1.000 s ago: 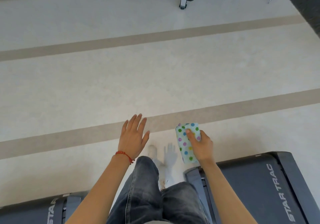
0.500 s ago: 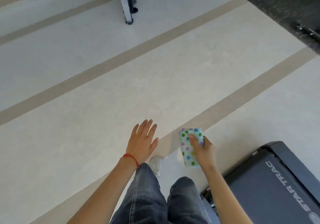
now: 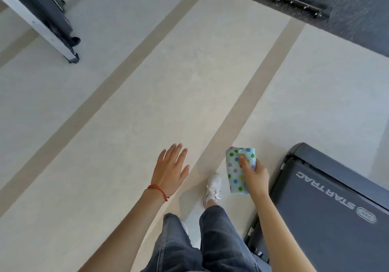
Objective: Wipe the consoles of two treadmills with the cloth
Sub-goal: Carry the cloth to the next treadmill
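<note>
the right hand (image 3: 255, 175) grasps a folded white cloth with coloured polka dots (image 3: 239, 171), thumb pressed on top, held over the floor just beside a dark grey treadmill deck marked star trac (image 3: 332, 208). the left hand (image 3: 170, 169) hangs released, fingers straight, a red bead bracelet (image 3: 157, 190) at the wrist. one cloth, one treadmill deck, one white sneaker (image 3: 212, 186) show clearly. no console is in view, so this looks like walking between machines; next, the cloth must reach a console.

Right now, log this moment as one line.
right hand grips cloth | left hand open, empty | treadmill deck at right | no console visible
</note>
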